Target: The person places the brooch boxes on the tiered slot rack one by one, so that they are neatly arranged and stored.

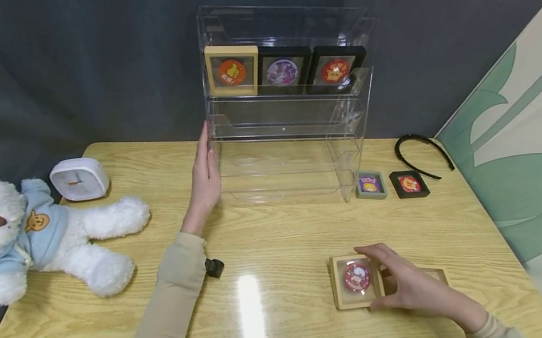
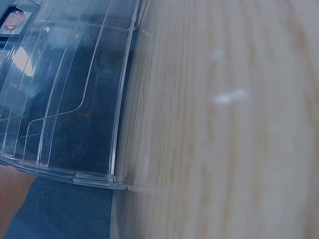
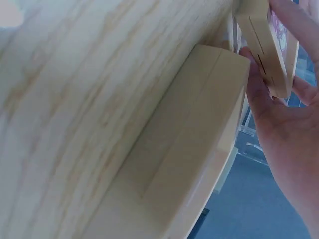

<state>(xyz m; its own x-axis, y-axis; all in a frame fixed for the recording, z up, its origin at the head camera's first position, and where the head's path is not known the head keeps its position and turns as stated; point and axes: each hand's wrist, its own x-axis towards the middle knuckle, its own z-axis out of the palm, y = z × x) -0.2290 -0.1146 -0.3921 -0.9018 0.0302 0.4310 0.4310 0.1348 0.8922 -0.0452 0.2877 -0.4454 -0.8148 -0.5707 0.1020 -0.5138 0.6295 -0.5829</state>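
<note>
Wooden frame (image 1: 355,280) with red badge, lower right of frame on table (image 1: 272,249), pinched in right hand (image 1: 405,283), pick-up step by the look; left hand (image 1: 205,172) flat, fingers straight, steadying clear shelf (image 1: 292,131) at centre; next likely needs lifting frame up to a free tier.

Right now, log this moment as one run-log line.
left hand: flat against clear shelf | right hand: grips wooden frame | table: second frame under hand
</note>
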